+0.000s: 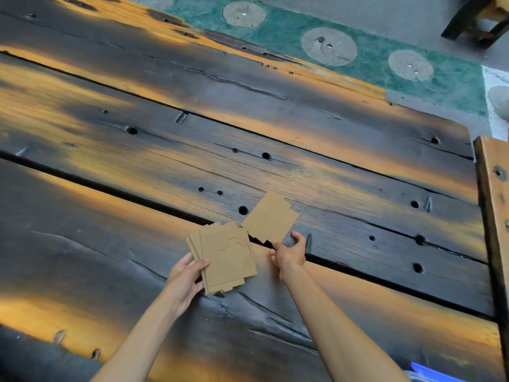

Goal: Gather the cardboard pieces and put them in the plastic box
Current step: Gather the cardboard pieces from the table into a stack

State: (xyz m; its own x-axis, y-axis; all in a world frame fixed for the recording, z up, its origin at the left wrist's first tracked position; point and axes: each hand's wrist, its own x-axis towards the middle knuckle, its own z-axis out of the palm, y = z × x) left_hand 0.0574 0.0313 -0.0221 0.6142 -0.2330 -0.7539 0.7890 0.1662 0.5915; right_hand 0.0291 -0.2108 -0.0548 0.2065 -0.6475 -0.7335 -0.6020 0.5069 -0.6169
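A counter (115,166) of broad dark planks, scorched black with orange streaks and dotted with round holes, fills most of the view; beyond its far edge lies a green mat (366,48) with pale round patches on a grey floor. At the right edge stands a wooden post (494,188), and a chair leg (468,20) shows in the far right corner.

The left hand (184,279) holds a stack of cardboard pieces (223,255) just above the near planks, thumb on top and fingers (185,258) curled beneath, the sheets fanned a little. Just right of it, the right hand (289,253) pinches the near corner of a single cardboard piece (268,217), which lies tilted across the gap between two planks, its edge almost touching the stack. A blue plastic edge (429,372) peeks in at the near right corner; whether it is the plastic box, I cannot tell.
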